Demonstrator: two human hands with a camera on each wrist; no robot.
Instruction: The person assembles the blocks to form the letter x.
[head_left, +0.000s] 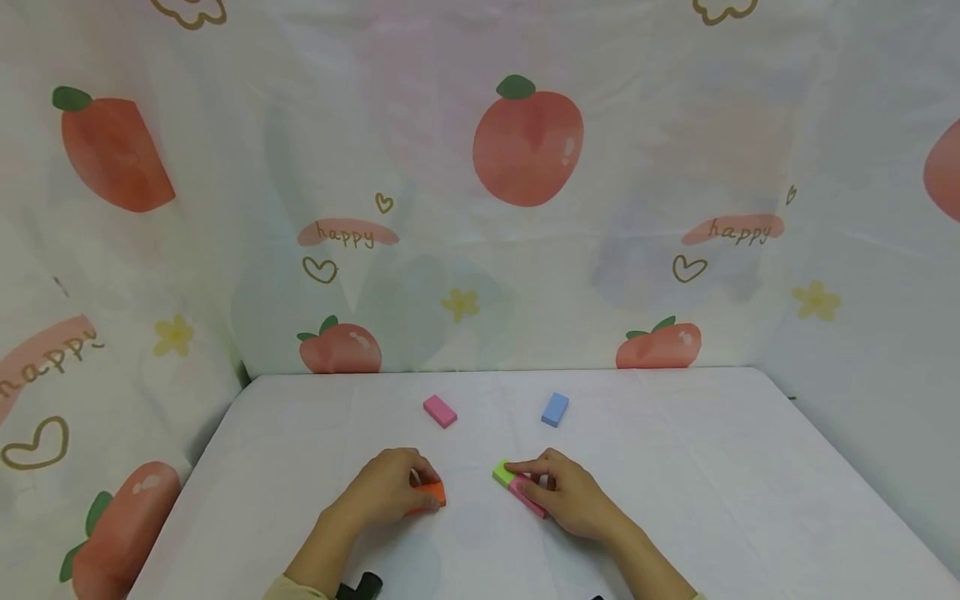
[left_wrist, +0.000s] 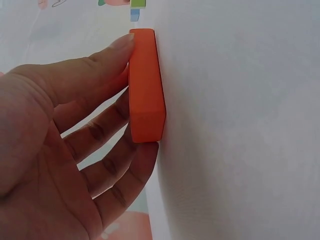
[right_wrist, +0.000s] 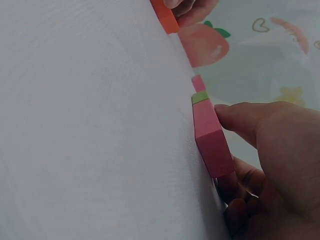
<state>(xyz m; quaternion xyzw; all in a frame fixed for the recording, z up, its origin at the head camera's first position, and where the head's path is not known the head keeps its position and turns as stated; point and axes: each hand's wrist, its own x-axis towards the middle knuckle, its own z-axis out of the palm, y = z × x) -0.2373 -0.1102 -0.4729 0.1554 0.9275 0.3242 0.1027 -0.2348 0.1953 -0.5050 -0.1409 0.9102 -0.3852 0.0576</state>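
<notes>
My left hand [head_left: 384,487] pinches an orange block [left_wrist: 145,80] between thumb and fingers, left of the table's middle. The block lies on the white tabletop, partly hidden by the hand in the head view. To the right, my right hand [head_left: 576,498] grips a pink block [right_wrist: 212,140], thumb on its near side and fingers behind. A yellow-green block [head_left: 502,474] sits end to end with this pink block, and my index fingertip reaches onto it. The two form one slanted row on the cloth.
Farther back lie a second pink block [head_left: 440,411] and a blue block [head_left: 555,409], apart from each other. A white cloth covers the table [head_left: 712,467]. Printed curtains [head_left: 420,125] hang behind and at the sides. A black object [head_left: 363,587] shows beside the left wrist.
</notes>
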